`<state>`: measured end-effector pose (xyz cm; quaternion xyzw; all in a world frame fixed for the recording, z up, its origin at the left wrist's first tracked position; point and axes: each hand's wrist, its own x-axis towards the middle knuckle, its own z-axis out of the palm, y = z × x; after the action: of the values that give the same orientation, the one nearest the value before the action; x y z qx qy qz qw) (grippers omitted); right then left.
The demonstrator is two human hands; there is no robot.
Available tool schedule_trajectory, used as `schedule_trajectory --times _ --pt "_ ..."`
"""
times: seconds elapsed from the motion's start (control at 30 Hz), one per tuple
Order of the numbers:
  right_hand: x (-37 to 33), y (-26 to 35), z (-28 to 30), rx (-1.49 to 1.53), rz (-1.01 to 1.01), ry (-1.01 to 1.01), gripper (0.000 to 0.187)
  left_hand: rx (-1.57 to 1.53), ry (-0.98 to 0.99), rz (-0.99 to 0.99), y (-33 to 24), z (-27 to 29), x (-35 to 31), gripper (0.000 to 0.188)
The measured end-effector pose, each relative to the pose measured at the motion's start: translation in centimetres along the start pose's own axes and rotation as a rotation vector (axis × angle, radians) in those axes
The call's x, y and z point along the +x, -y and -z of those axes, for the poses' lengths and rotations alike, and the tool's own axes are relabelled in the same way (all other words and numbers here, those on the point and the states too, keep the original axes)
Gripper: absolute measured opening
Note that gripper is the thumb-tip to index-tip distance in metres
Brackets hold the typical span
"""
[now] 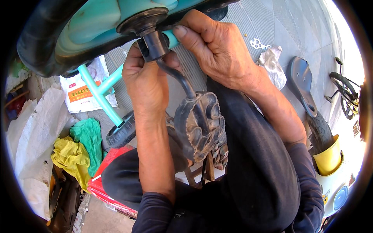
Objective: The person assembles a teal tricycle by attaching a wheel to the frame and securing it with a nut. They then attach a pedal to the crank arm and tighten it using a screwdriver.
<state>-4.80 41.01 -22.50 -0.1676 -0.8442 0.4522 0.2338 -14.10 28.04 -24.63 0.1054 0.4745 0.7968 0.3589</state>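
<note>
A child's cycle wheel with a turquoise disc (91, 25) and black tyre (33, 50) fills the top left. From its hub projects a black axle sleeve (156, 46), and a bent crank (179, 77) runs down to a worn black pedal (199, 126). My left hand (147, 87) is closed around the sleeve's lower side, its fingertips partly hidden. On the sleeve's right, my right hand (221, 50) pinches a short turquoise tube (171, 39) between thumb and curled fingers. What lies beneath those fingers is hidden.
Left of me are a turquoise frame (99, 93), a small black wheel (121, 130), and green (88, 141) and yellow bags (70, 157). To the right lie a crumpled white bag (271, 66), a flat metal wrench (258, 44), a black seat (301, 81) and a yellow bucket (328, 155).
</note>
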Motion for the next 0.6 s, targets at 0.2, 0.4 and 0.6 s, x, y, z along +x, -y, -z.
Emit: schedule_trajectory --times 0.2,0.4,0.6 --pt "-0.06 0.19 -0.18 0.046 -0.041 -0.022 0.018 -0.052 0.026 -0.002 0.42 0.61 0.0 0.01" --pt "-0.23 -0.05 -0.21 0.067 0.015 -0.05 0.019 -0.178 0.032 0.084 0.2 0.76 -0.05 0.015" --pt "-0.24 -0.21 -0.37 0.069 0.034 -0.061 0.018 -0.216 0.057 0.137 -0.12 0.74 0.14 0.016"
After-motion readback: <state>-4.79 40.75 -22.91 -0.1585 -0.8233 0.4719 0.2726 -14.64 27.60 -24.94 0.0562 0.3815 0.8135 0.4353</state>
